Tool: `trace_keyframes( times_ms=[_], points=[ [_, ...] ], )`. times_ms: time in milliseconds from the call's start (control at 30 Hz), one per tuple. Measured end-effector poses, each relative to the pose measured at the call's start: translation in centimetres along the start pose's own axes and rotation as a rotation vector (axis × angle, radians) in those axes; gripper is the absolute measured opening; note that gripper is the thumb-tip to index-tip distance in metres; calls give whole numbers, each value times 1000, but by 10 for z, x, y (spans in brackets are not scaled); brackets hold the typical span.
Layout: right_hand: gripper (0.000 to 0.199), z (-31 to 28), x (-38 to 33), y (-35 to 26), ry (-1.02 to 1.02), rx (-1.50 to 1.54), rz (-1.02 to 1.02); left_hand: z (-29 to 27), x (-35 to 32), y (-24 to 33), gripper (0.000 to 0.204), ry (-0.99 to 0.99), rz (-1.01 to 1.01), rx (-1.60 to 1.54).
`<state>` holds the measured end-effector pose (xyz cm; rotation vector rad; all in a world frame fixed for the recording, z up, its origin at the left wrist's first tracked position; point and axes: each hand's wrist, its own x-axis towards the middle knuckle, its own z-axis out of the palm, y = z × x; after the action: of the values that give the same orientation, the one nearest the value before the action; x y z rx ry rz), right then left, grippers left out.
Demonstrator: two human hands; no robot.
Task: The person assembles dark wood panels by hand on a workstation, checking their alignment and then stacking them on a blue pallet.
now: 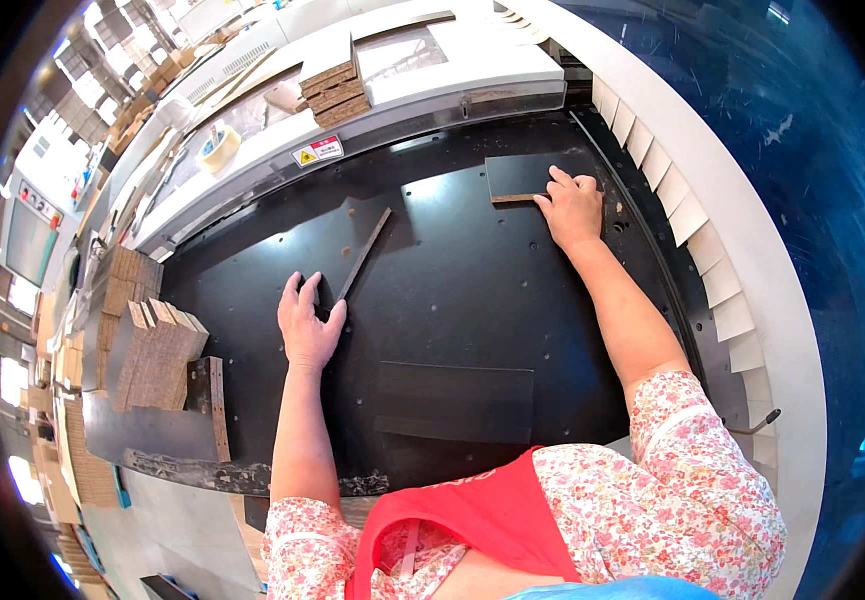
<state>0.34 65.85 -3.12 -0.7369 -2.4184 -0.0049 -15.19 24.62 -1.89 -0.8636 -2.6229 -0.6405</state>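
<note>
Toward the far right of the black table, my right hand (pixel 575 210) is closed on a small dark-faced board (pixel 528 178). Its thumb lies by the raw brown front edge, and its fingers bend over the right end. On the left, my left hand (pixel 308 325) spans the near end of another dark board, whose long narrow edge (pixel 367 252) runs slantwise away from me. The thumb presses by that edge; part of the board blends into the black surface. Nearer my body, a third black board (pixel 453 402) lies flat, touched by neither hand.
Stacked chipboard pieces (pixel 161 355) stand at the table's left end, with a single board (pixel 221 408) beside them. A white machine beam (pixel 433 108) crosses the far side, bearing another board stack (pixel 335 85) and a yellowish tape roll (pixel 219 150). White flaps (pixel 691 218) line the right side.
</note>
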Motion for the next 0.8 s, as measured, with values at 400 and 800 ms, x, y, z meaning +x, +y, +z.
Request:
trace_keyframes(
  times_ms=[400, 800],
  points=[
    [25, 14, 17, 12, -28, 1, -7, -4, -2, 11, 61, -6, -79, -38],
    [28, 43, 71, 45, 6, 14, -25, -5, 0, 11, 65, -42, -105, -34]
  ],
)
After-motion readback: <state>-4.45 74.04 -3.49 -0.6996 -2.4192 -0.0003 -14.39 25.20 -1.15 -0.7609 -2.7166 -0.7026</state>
